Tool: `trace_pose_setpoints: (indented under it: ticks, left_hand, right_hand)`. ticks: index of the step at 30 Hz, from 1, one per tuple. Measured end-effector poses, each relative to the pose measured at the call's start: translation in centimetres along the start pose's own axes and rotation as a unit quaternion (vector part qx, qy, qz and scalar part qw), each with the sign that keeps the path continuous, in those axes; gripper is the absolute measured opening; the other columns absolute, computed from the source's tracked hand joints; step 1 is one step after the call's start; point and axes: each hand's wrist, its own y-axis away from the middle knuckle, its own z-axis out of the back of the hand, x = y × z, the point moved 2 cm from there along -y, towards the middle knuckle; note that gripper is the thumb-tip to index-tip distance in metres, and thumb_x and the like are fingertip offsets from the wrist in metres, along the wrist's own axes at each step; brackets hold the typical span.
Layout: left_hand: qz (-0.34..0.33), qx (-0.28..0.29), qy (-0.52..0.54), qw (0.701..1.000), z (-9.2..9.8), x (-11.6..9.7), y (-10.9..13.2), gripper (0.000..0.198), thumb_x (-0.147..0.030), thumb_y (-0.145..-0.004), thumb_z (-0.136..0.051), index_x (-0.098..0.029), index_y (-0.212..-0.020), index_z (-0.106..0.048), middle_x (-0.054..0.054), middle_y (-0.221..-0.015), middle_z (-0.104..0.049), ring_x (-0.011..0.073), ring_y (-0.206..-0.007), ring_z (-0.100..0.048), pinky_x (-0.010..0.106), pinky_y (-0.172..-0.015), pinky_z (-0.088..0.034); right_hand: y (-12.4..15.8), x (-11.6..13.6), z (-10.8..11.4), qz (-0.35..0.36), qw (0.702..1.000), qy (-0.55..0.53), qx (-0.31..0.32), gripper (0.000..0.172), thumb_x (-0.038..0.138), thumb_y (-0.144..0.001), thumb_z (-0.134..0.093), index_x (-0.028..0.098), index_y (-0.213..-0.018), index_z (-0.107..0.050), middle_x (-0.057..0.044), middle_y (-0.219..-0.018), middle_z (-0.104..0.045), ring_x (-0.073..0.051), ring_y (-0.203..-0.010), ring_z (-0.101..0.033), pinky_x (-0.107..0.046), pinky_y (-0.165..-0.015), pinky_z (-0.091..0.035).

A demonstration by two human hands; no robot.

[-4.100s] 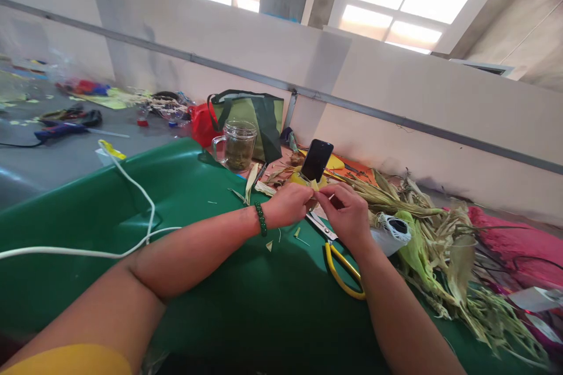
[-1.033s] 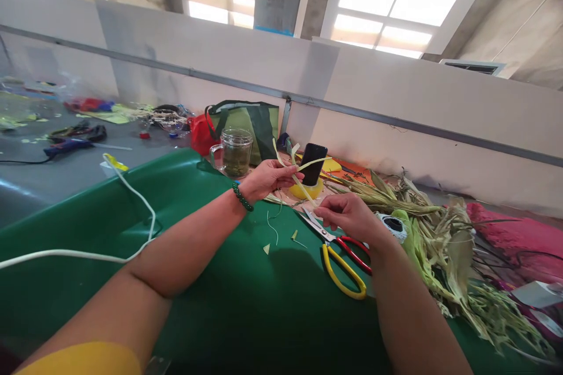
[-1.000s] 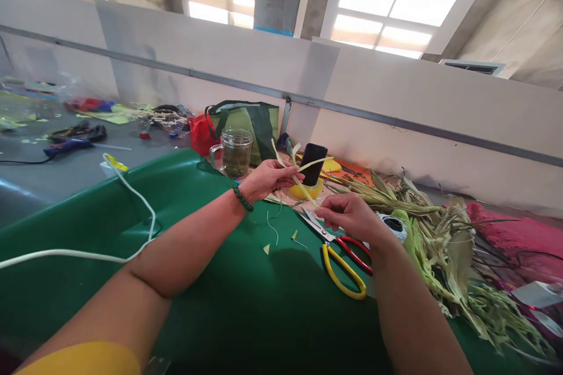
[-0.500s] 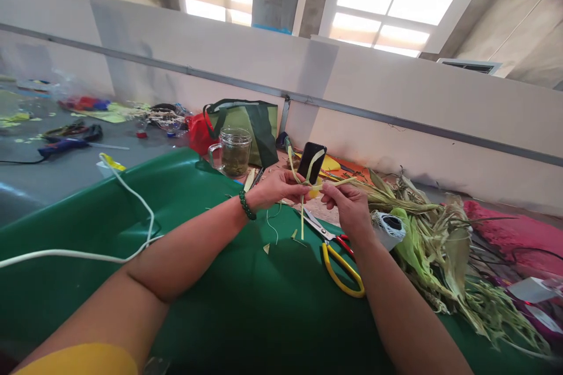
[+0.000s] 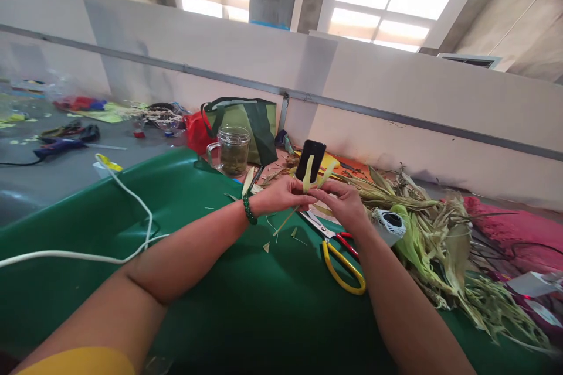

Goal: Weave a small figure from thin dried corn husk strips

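My left hand and my right hand meet above the green table cover, both pinched on thin pale green leaf strips. Two strip ends stick up between the fingers and one hangs down towards the cloth. A green bead bracelet sits on my left wrist. A black phone stands propped just behind my hands. Yellow-handled scissors lie on the cloth under my right forearm.
A glass mug and a green bag stand behind my hands. A pile of dried leaves and husks with a white twine spool lies to the right. A white cable crosses the cloth on the left.
My hands were apart with the strips stretched between them; now they have come together low over the cloth, and the strip ends stand up shorter between my fingers.
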Motion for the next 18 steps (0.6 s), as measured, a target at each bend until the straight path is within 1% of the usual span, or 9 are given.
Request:
trace_pose_setpoints:
  ticks: [3, 5, 6, 9, 11, 13, 14, 16, 18]
  left_hand:
    - [-0.006, 0.015, -0.019, 1.000, 0.1, 0.1, 0.1, 0.025, -0.034, -0.070, -0.074, -0.010, -0.066, -0.069, 0.003, -0.057, -0.061, 0.0089, -0.053, -0.052, 0.021, -0.054, -0.044]
    - [-0.003, 0.021, -0.026, 0.999, 0.3, 0.1, 0.1, 0.025, -0.035, -0.070, -0.074, -0.011, -0.068, -0.070, 0.003, -0.058, -0.063, 0.0098, -0.053, -0.053, 0.022, -0.054, -0.045]
    - [-0.001, 0.022, -0.030, 0.999, 0.4, 0.1, 0.1, 0.025, -0.036, -0.070, -0.074, -0.011, -0.068, -0.070, 0.004, -0.059, -0.063, 0.0103, -0.054, -0.054, 0.022, -0.054, -0.045]
    - [0.007, 0.023, -0.042, 0.999, 0.5, 0.1, 0.1, 0.027, -0.037, -0.069, -0.074, -0.011, -0.063, -0.068, 0.004, -0.057, -0.063, 0.0107, -0.053, -0.054, 0.022, -0.053, -0.045]
    - [0.005, 0.016, -0.055, 0.998, 0.3, 0.0, 0.1, 0.027, -0.037, -0.070, -0.072, -0.011, -0.064, -0.066, 0.003, -0.054, -0.060, 0.0101, -0.051, -0.052, 0.021, -0.051, -0.043]
    - [-0.010, 0.011, -0.081, 0.997, 0.1, 0.0, 0.2, 0.027, -0.037, -0.075, -0.068, -0.011, -0.067, -0.066, -0.001, -0.051, -0.055, 0.0085, -0.049, -0.048, 0.020, -0.049, -0.039]
    - [-0.021, 0.010, -0.100, 0.995, 0.0, 0.0, 0.2, 0.029, -0.037, -0.078, -0.064, -0.011, -0.066, -0.065, -0.002, -0.050, -0.051, 0.0076, -0.048, -0.045, 0.019, -0.048, -0.036]
    - [-0.042, 0.010, -0.154, 0.987, -0.3, 0.2, 0.2, 0.033, -0.036, -0.082, -0.057, -0.010, -0.062, -0.063, -0.003, -0.048, -0.046, 0.0064, -0.047, -0.039, 0.019, -0.046, -0.031]
    - [-0.058, 0.002, -0.210, 0.976, -0.6, 0.5, 0.2, 0.032, -0.031, -0.083, -0.055, -0.010, -0.062, -0.064, -0.003, -0.049, -0.046, 0.0068, -0.050, -0.039, 0.019, -0.048, -0.029]
  right_hand:
    - [0.0, -0.6, -0.3, -0.028, 0.997, -0.071, -0.025, 0.027, 0.045, -0.068, -0.071, 0.020, -0.059, -0.068, -0.001, -0.059, -0.066, -0.017, -0.063, -0.059, -0.030, -0.065, -0.046]
    - [-0.2, -1.1, -0.1, -0.043, 0.993, -0.094, -0.049, 0.030, 0.048, -0.066, -0.072, 0.019, -0.057, -0.067, -0.001, -0.058, -0.064, -0.016, -0.058, -0.057, -0.029, -0.061, -0.045]
    - [-0.3, -1.2, 0.0, -0.046, 0.993, -0.094, -0.046, 0.032, 0.049, -0.066, -0.072, 0.019, -0.056, -0.066, -0.001, -0.057, -0.064, -0.015, -0.056, -0.056, -0.029, -0.059, -0.045]
    - [-0.4, -1.0, 0.6, -0.038, 0.998, -0.027, -0.037, 0.040, 0.054, -0.069, -0.066, 0.019, -0.052, -0.063, -0.001, -0.051, -0.059, -0.014, -0.050, -0.051, -0.028, -0.054, -0.040]
    - [-0.1, -0.2, 1.2, -0.005, 0.995, 0.057, -0.087, 0.043, 0.054, -0.074, -0.063, 0.019, -0.049, -0.060, 0.000, -0.047, -0.054, -0.013, -0.047, -0.046, -0.028, -0.051, -0.035]
    - [0.3, 0.7, 1.3, 0.040, 0.984, 0.112, -0.129, 0.038, 0.050, -0.075, -0.064, 0.019, -0.054, -0.061, 0.001, -0.049, -0.053, -0.012, -0.048, -0.043, -0.027, -0.050, -0.033]
    - [0.5, 1.0, 1.2, 0.062, 0.983, 0.122, -0.124, 0.034, 0.048, -0.074, -0.066, 0.019, -0.057, -0.062, 0.001, -0.052, -0.055, -0.012, -0.049, -0.043, -0.027, -0.050, -0.033]
    - [0.7, 1.3, 0.5, 0.100, 0.985, 0.120, -0.078, 0.029, 0.045, -0.074, -0.067, 0.020, -0.061, -0.063, 0.000, -0.058, -0.057, -0.012, -0.052, -0.045, -0.026, -0.051, -0.035]
    - [0.8, 1.3, -0.2, 0.132, 0.983, 0.120, -0.042, 0.030, 0.041, -0.078, -0.065, 0.020, -0.058, -0.060, 0.000, -0.059, -0.055, -0.013, -0.056, -0.047, -0.026, -0.054, -0.037]
